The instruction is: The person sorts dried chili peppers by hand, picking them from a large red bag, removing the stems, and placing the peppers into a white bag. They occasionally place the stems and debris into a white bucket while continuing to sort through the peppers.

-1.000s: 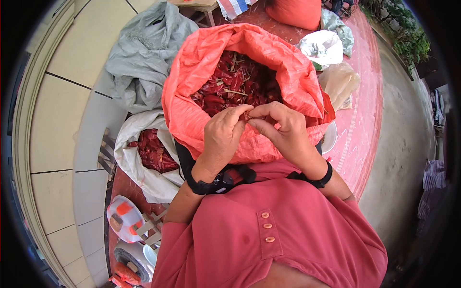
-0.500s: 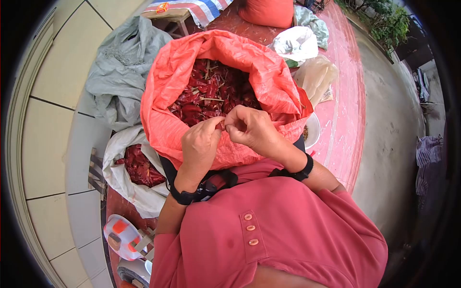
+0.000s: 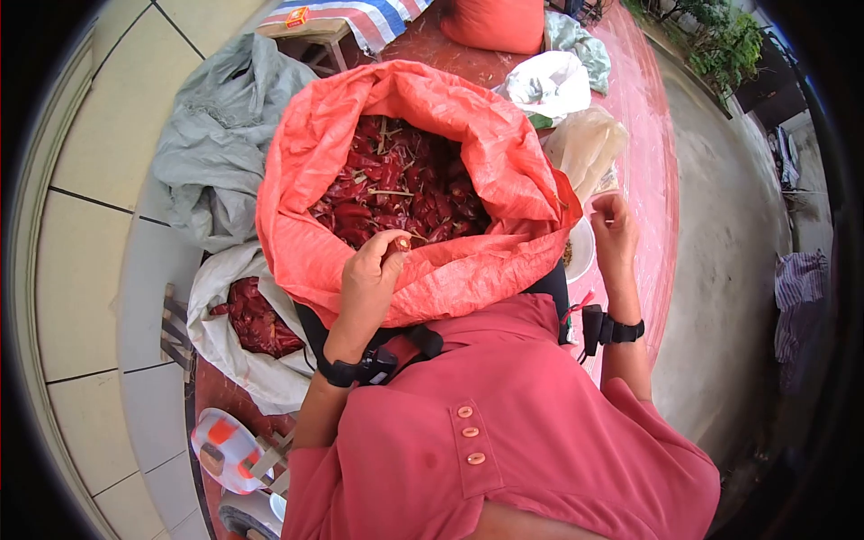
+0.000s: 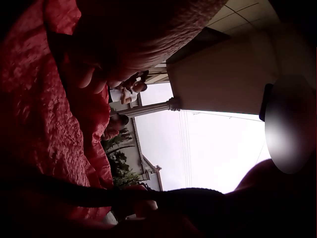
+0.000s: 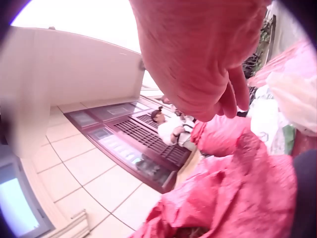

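Note:
My left hand [image 3: 367,277] is at the near rim of a large red woven sack [image 3: 301,184]. Between its thumb and forefinger it pinches a dried red chili [image 3: 402,244], of which a small part with a pale end shows. Many dried red chilies [image 3: 382,180] and bits of straw-coloured stem fill the sack. Beyond the sack's right side my right hand [image 3: 617,236] is raised beside a white bowl [image 3: 583,249], its fingers loosely bent and nothing visible in them. The bowl, partly behind the sack, has small brownish bits inside.
A white sack [image 3: 211,310] of red chilies stands at the left, below a crumpled grey sack [image 3: 220,148]. Right of the red sack lie a beige bag [image 3: 589,144] and a white bag [image 3: 549,85]. People [image 5: 171,126] appear in the background.
The hands were together over the sack's near rim. My right hand has parted from the left and swung right, towards the white bowl. My left hand stays with the chili.

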Demonstrator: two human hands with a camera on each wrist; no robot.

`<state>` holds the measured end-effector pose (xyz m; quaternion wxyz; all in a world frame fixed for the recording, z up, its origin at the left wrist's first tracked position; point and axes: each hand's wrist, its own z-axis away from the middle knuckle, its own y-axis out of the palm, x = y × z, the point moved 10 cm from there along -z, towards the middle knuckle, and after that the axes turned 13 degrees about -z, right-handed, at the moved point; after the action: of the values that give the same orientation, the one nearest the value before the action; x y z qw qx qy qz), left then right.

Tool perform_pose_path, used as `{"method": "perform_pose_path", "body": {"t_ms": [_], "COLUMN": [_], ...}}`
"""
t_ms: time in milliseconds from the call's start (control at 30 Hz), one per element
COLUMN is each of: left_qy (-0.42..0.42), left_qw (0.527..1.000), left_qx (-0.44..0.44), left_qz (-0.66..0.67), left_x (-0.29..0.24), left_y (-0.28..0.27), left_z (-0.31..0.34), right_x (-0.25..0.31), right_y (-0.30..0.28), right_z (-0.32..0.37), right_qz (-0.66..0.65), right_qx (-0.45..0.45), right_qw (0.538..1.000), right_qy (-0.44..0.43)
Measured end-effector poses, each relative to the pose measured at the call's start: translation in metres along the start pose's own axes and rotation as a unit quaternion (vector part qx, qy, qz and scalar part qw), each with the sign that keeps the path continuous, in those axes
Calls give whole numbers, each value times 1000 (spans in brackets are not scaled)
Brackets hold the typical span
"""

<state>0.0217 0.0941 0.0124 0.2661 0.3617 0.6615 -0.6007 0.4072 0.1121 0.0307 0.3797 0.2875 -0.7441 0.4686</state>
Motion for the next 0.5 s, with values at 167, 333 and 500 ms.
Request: {"method": "perform_pose_path", "body": {"t_ms": [167, 333, 500], "left_qy": [-14, 9, -11], "left_qw": [997, 994, 996], "left_qx": [9, 22, -13], "left_qz": [72, 104, 88], "left_x": [-6, -17, -18], "left_y": [1, 2, -12], "left_z": [-5, -8, -5], "right_x": [6, 32, 6], "right_y": [9, 64, 80], "right_z": [-7, -9, -18], "right_qz": [141, 249, 191], "right_qx": [-9, 79, 118], "right_qw": [985, 948, 962], "right_qy": [-95, -184, -155]}}
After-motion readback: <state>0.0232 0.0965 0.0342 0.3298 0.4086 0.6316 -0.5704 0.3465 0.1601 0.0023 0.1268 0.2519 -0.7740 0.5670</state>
